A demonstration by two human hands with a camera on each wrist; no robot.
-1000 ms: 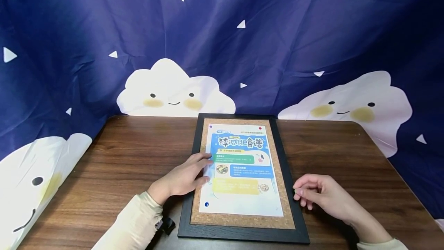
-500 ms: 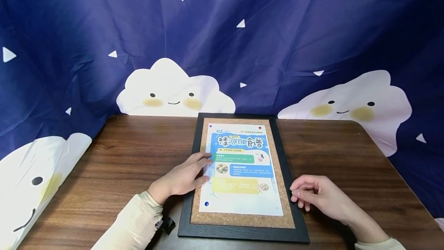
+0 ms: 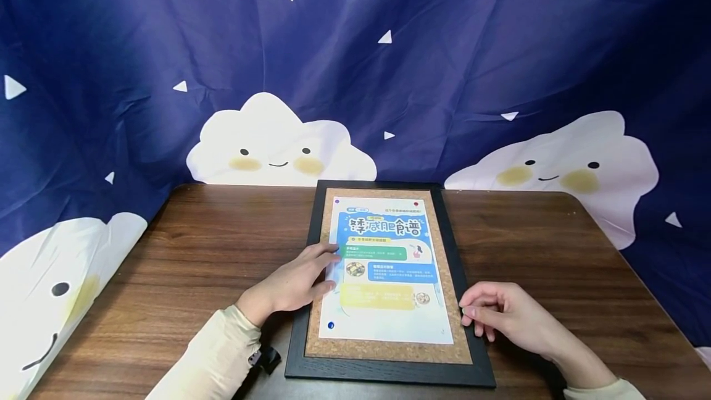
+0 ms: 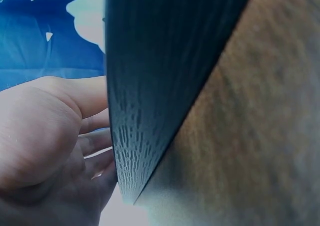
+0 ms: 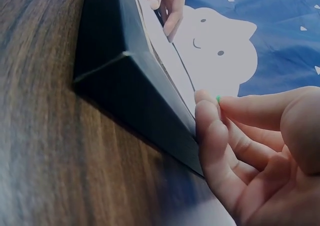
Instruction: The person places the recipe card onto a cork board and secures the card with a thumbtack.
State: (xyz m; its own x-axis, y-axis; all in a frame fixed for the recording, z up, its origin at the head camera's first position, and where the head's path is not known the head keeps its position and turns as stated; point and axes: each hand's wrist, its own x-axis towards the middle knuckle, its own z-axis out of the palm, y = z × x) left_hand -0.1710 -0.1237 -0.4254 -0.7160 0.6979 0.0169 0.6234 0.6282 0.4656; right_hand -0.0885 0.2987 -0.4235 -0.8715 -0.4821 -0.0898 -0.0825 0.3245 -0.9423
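A framed cork board [image 3: 466,357] lies on the table, bearing a printed sheet [image 3: 389,326] with blue, green and yellow panels. Round tacks sit at three of its corners: a purple tack [image 3: 337,201], a red tack [image 3: 416,204] and a blue tack [image 3: 331,325]. My left hand [image 3: 291,279] rests across the board's left side, its extended fingertips on the sheet's left edge. My right hand [image 3: 513,313] is at the black frame's right side. Between its thumb and forefinger it pinches a green thumbtack [image 5: 218,99], mostly hidden by the fingertips.
The brown wooden table [image 3: 211,245] extends on both sides of the board. Behind it hangs a dark blue cloth [image 3: 355,66] with cloud faces. A small black device [image 3: 266,360] is at my left sleeve.
My right hand has moved slightly left, closer over the frame's right edge, with the green thumbtack still pinched. The left hand and the board have stayed in place.
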